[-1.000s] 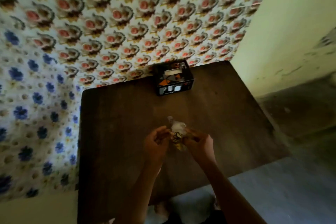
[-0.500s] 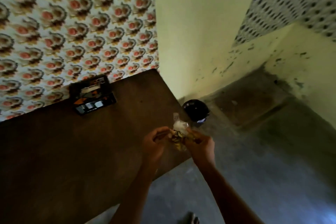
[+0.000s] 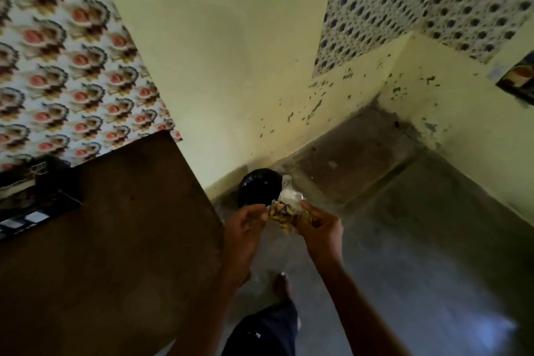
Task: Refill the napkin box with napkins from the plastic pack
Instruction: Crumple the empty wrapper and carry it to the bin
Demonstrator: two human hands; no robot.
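Observation:
Both hands hold a crumpled clear plastic pack (image 3: 284,206) with yellow and brown print, out past the table's right edge and above the floor. My left hand (image 3: 245,225) pinches its left end and my right hand (image 3: 319,224) grips its right side. A twisted clear tip of the pack sticks up. The black napkin box (image 3: 34,199) stands on the dark wooden table (image 3: 130,240) at the far left, blurred, partly cut off by the frame edge. Its inside cannot be made out.
A round black bin (image 3: 255,186) with a dark liner sits on the grey floor beside the table, just beyond the pack. Yellow walls meet in a corner at the right. My bare foot (image 3: 281,286) and dark trouser leg are below my hands.
The view has swung right, so the table and box have slid to the left edge. My hands, still gripping the pack, have moved from above the table to above the floor near the bin.

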